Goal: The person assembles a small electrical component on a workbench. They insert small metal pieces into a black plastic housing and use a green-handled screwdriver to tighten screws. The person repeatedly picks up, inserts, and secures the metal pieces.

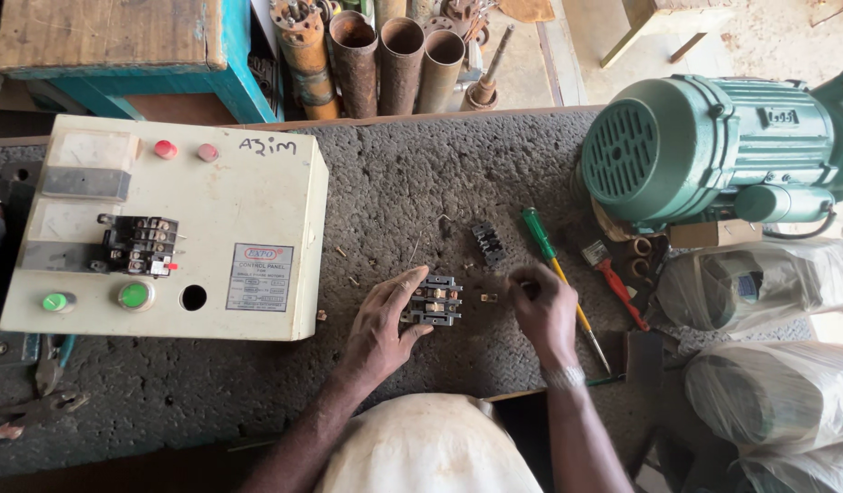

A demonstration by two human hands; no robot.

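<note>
My left hand (385, 319) rests on the grey mat and steadies a small dark contactor block (435, 301) with its thumb and fingers around the block's left side. My right hand (544, 310) hovers just right of the block with fingertips pinched near a tiny metal part (487, 297); what it grips, if anything, is too small to tell. A second black block (488, 243) lies a little farther away. A green-handled screwdriver (554, 260) lies behind my right hand.
A cream control panel box (220, 192) with buttons and a relay (140, 245) sits at left. A green electric motor (704, 151) stands at right, plastic-wrapped bundles (777, 383) below it. A red-handled tool (617, 283), rusty pipes (385, 55) and pliers (52, 365) lie about.
</note>
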